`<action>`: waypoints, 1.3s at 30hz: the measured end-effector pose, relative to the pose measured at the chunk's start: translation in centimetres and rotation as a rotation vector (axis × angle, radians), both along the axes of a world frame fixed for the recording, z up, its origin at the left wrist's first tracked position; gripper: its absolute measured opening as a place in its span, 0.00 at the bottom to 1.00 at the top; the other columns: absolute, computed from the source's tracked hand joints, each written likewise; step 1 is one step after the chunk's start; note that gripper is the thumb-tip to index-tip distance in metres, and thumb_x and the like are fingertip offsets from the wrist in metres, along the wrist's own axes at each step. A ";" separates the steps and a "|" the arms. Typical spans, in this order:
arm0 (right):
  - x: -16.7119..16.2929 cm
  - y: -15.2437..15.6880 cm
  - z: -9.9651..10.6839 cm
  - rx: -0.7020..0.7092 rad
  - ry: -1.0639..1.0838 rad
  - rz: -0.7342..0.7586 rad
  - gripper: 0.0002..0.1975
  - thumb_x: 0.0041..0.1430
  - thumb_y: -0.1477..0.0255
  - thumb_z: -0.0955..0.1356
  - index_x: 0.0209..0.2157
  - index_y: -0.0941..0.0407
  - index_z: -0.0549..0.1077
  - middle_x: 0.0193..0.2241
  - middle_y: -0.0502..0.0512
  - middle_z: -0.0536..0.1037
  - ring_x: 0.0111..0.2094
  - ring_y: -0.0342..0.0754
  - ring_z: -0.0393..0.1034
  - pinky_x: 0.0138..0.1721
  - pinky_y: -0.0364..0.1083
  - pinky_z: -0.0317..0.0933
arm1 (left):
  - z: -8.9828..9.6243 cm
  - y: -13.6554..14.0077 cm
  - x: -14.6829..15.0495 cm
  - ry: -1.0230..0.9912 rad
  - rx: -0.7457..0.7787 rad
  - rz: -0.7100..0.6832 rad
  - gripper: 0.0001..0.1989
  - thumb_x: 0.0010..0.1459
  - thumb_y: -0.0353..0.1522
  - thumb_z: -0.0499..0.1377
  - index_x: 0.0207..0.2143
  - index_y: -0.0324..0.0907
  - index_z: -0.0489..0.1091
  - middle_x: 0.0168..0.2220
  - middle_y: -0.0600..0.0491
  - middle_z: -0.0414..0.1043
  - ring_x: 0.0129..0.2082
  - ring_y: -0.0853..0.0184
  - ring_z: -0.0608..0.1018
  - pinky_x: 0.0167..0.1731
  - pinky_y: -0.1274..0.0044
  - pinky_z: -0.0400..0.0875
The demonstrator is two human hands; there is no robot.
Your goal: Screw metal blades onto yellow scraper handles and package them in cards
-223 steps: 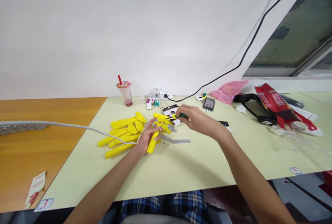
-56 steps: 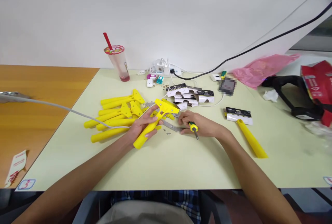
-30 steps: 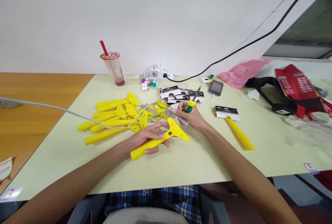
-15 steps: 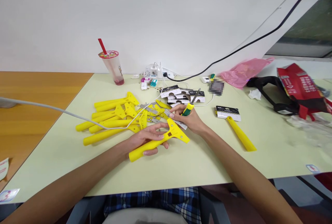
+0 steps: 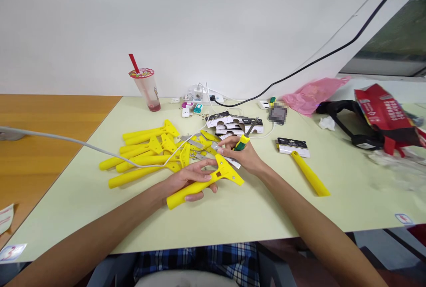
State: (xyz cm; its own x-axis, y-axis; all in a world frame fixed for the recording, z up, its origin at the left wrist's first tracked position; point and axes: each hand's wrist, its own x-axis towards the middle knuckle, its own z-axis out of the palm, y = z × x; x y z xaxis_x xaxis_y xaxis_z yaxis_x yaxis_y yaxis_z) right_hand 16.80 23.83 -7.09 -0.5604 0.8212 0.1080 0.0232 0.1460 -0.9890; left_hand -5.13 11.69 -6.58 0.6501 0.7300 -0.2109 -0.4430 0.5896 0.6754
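Note:
My left hand [image 5: 186, 176] is wrapped round the handle of a yellow scraper [image 5: 199, 186], whose wide head with two screws points right. A screwdriver [image 5: 241, 142] with a green and yellow handle is tucked in my right hand [image 5: 249, 158], its shaft pointing up. The thumb and fingertips of that hand are also at a flat metal blade [image 5: 234, 162], just behind the scraper head. Left of both hands lie several yellow scraper handles [image 5: 133, 176]. Loose blades and small yellow plates [image 5: 196, 144] lie in a pile beyond my hands.
Black and white card sleeves [image 5: 221, 119] are stacked behind the pile. A sleeved scraper [image 5: 309, 174] lies at the right. A cup with a straw [image 5: 146, 89] stands at the back left. A white cable [image 5: 100, 147] crosses above the handles. A pink bag [image 5: 306, 98] and red packaging [image 5: 386, 112] are far right.
The whole view has shifted very slightly. Both hands keep their hold on the same things, with hardly any movement.

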 end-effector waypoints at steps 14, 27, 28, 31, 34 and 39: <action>0.3 0.1 -0.3 0.059 -0.026 0.029 0.19 0.57 0.55 0.80 0.40 0.55 0.82 0.20 0.42 0.65 0.24 0.41 0.56 0.27 0.44 0.49 | -0.6 0.3 0.1 -0.021 -0.017 0.142 0.24 0.61 0.24 0.67 0.58 0.42 0.69 0.49 0.46 0.79 0.37 0.65 0.85 0.10 0.85 0.58; 0.5 0.0 0.5 0.074 -0.046 0.081 0.21 0.51 0.55 0.82 0.37 0.56 0.82 0.19 0.41 0.62 0.22 0.40 0.52 0.26 0.45 0.47 | -0.9 0.3 -0.2 -0.015 -0.010 0.119 0.28 0.61 0.25 0.67 0.63 0.42 0.68 0.51 0.43 0.78 0.36 0.66 0.84 0.11 0.86 0.58; 0.4 -0.1 0.5 0.074 -0.045 0.078 0.21 0.51 0.54 0.82 0.37 0.56 0.81 0.19 0.41 0.62 0.22 0.40 0.52 0.26 0.45 0.47 | -0.9 0.3 -0.2 -0.019 -0.013 0.128 0.27 0.61 0.25 0.67 0.62 0.42 0.68 0.49 0.44 0.78 0.36 0.67 0.84 0.10 0.87 0.57; 0.2 -0.3 0.4 0.071 -0.051 0.061 0.22 0.53 0.53 0.81 0.38 0.56 0.81 0.18 0.41 0.63 0.22 0.40 0.53 0.26 0.44 0.49 | -0.9 0.4 -0.1 -0.027 -0.014 0.152 0.25 0.63 0.26 0.66 0.61 0.42 0.67 0.43 0.47 0.78 0.34 0.67 0.83 0.10 0.87 0.57; 0.0 -0.4 0.4 0.051 -0.066 0.044 0.24 0.54 0.50 0.80 0.39 0.56 0.81 0.18 0.43 0.67 0.22 0.41 0.59 0.26 0.44 0.53 | -0.8 0.5 -0.2 -0.026 -0.004 0.170 0.25 0.64 0.26 0.64 0.62 0.42 0.65 0.42 0.48 0.77 0.32 0.67 0.83 0.10 0.86 0.59; -0.1 -0.9 0.6 -0.025 -0.032 0.029 0.24 0.55 0.48 0.79 0.37 0.55 0.79 0.26 0.51 0.79 0.26 0.45 0.72 0.26 0.44 0.63 | -0.5 0.4 -0.4 -0.041 0.014 0.194 0.24 0.66 0.26 0.64 0.61 0.44 0.64 0.39 0.51 0.76 0.23 0.71 0.78 0.10 0.85 0.61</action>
State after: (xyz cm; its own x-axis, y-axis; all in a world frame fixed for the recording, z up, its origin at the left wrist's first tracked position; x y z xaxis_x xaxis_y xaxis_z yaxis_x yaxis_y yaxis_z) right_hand 16.70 22.90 -6.54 -0.5870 0.8067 0.0691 0.0514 0.1222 -0.9912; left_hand -5.54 12.13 -7.06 0.5047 0.8451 -0.1763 -0.5747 0.4812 0.6619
